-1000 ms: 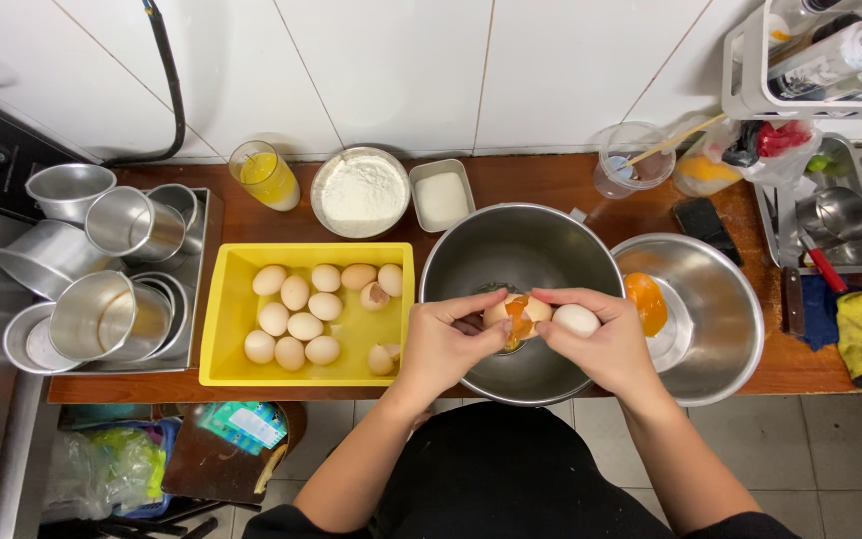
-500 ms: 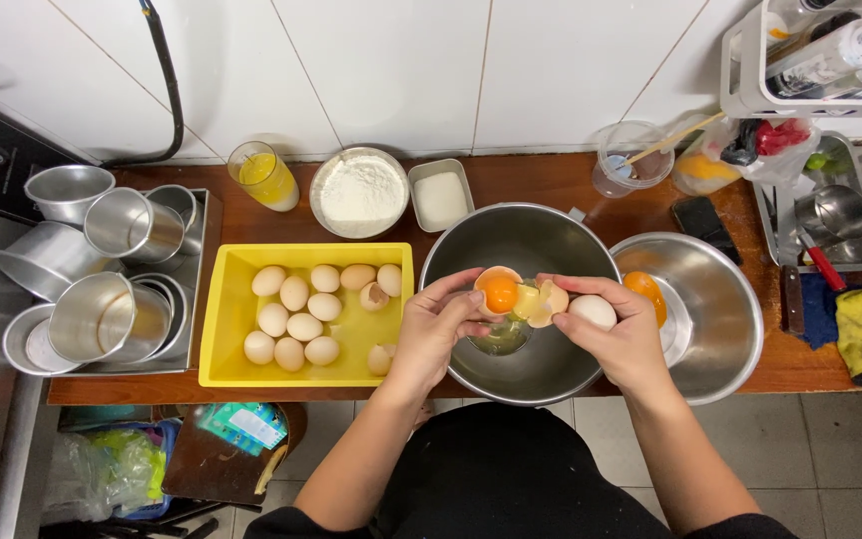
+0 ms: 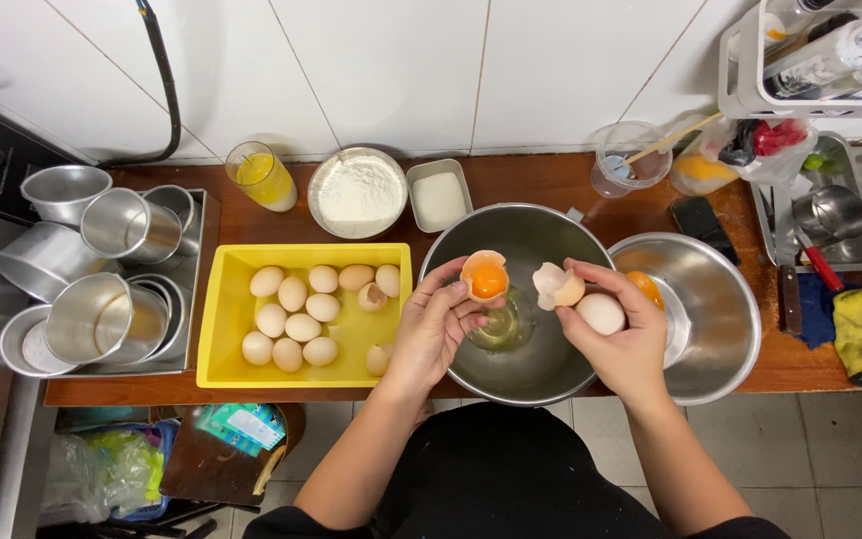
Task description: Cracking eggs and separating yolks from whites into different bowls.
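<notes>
My left hand [image 3: 433,327] holds a half eggshell with an orange yolk [image 3: 486,276] in it, over the large steel bowl [image 3: 481,374]. Egg white [image 3: 503,327] lies at the bottom of that bowl. My right hand [image 3: 623,339] pinches the empty other shell half [image 3: 556,286] in its fingertips and also cradles a whole egg [image 3: 602,312] in the palm. To the right stands a second steel bowl [image 3: 720,329] with a yolk [image 3: 646,286] in it. A yellow tray [image 3: 223,329] of several eggs and a couple of broken shells sits to the left.
A round bowl of flour [image 3: 358,190], a small tin of white powder [image 3: 439,196] and a glass of yellow liquid [image 3: 261,176] stand at the back. Metal cake tins [image 3: 102,289] fill a tray at the left. A plastic cup, rack and cloths crowd the right.
The egg, cracked a second ago between both hands, has been pulled into two halves. My left hand has lifted the yolk-filled half, and the white has dropped into the bowl.
</notes>
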